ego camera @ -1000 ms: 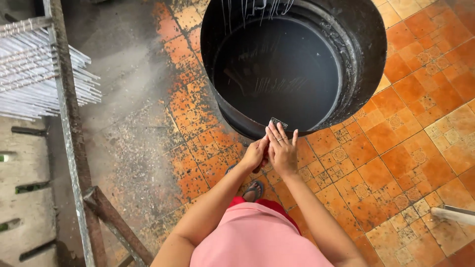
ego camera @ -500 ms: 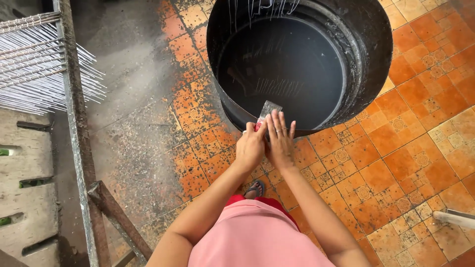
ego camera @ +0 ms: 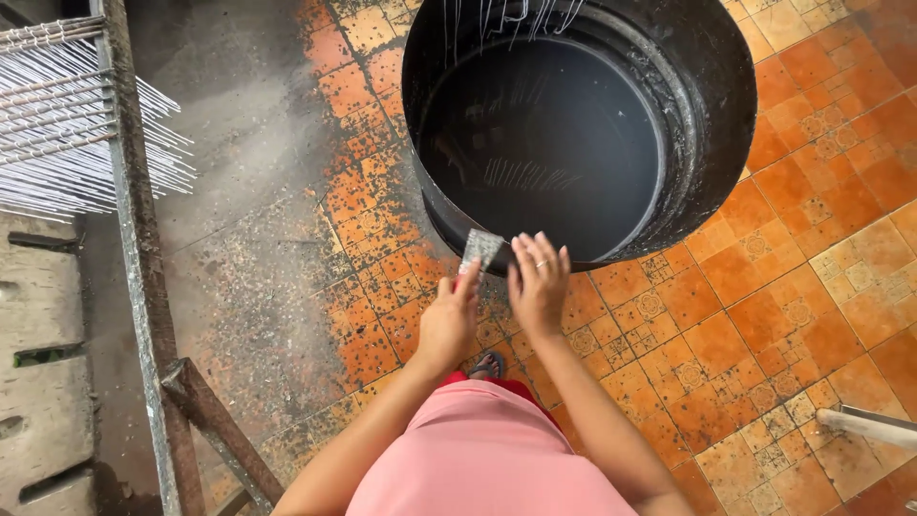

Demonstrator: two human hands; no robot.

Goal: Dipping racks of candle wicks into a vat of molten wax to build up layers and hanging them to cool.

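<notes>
My left hand (ego camera: 447,320) grips the red handle of a flat metal scraper (ego camera: 480,249), whose grey blade points up toward the near rim of a big black drum (ego camera: 712,143). My right hand (ego camera: 537,284) is open with its fingers spread, just right of the blade and over the drum's near edge; a ring shows on one finger. The drum holds dark liquid (ego camera: 544,143) that mirrors thin white strands hanging above it.
A rusty metal frame (ego camera: 134,248) with a bundle of thin white rods (ego camera: 67,134) stands at the left. The floor is worn orange tile (ego camera: 764,315) with grey concrete to the left. A pale bar (ego camera: 864,425) pokes in at the lower right.
My two hands have come apart. The left hand has shifted left with the scraper, and more of its blade now shows. The right hand has opened and stays by the drum's rim.
</notes>
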